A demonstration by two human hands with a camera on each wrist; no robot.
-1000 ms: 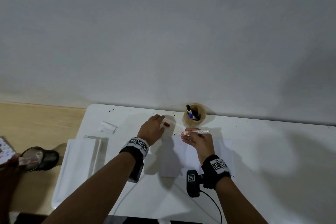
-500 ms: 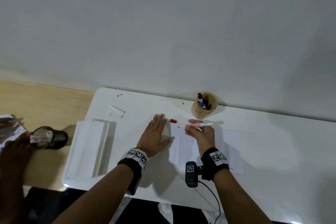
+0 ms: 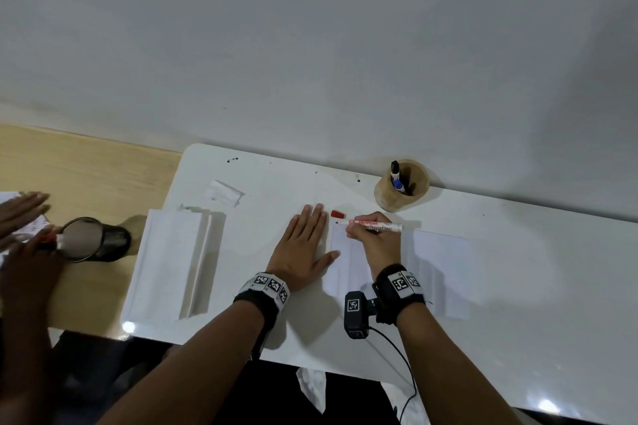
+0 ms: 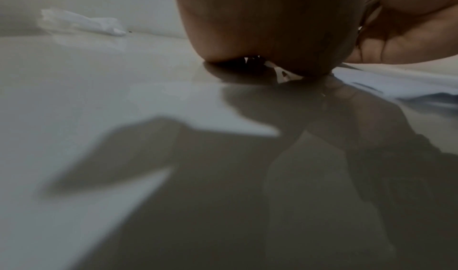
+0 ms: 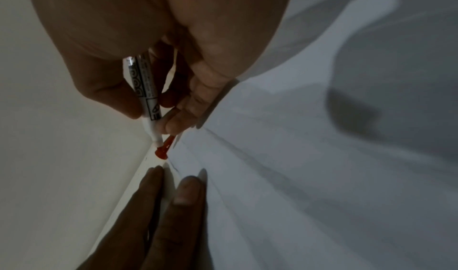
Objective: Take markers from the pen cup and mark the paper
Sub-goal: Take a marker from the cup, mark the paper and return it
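While our left hand (image 3: 303, 248) lies flat with straight fingers by the paper (image 3: 435, 272), our right hand (image 3: 374, 241) grips the red marker (image 3: 376, 225). Its tip is over the paper's top left corner. Just beside it lies the red cap (image 3: 337, 214), and the pen cup (image 3: 402, 188) stands near.

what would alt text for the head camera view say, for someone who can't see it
A person's right hand holds an uncapped red marker over white paper on a white table, while the left hand lies flat beside the sheet. A red cap lies near the fingertips, and a wooden pen cup stands behind.

Head overhead; wrists close, table-level.
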